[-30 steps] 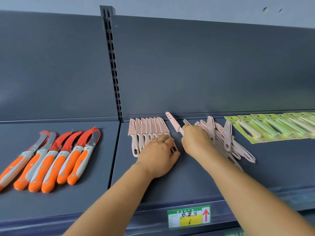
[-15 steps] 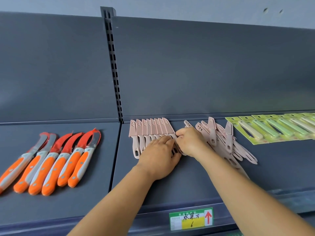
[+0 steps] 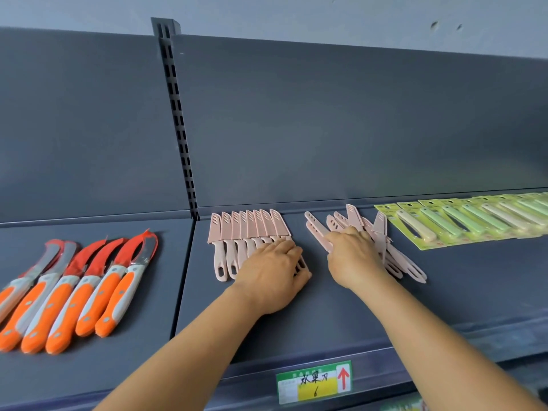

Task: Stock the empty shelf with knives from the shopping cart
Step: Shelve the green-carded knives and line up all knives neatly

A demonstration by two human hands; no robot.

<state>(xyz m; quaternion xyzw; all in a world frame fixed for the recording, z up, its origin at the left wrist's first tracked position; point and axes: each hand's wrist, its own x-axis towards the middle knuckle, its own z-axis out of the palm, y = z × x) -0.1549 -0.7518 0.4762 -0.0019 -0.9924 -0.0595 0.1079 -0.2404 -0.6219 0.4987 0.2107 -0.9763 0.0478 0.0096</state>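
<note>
Left grip (image 3: pixel 274 274) lies flat, fingers spread, on the pink knife row (image 3: pixel 247 232). Bare shelf (image 3: pixel 341 307) separates it from the right grip (image 3: pixel 351 256), which is curled around a loose pink knife (image 3: pixel 318 232); the pile (image 3: pixel 394 250) is beyond.

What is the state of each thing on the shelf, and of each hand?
Pink row: neat, sheathed, flat.
Pink pile: loose, crossed, sheathed.
Orange knives: flat, in a row.
Green packs: overlapped in a row.
Left hand: flat on the row's handles.
Right hand: on the pile; grip hidden.
</note>
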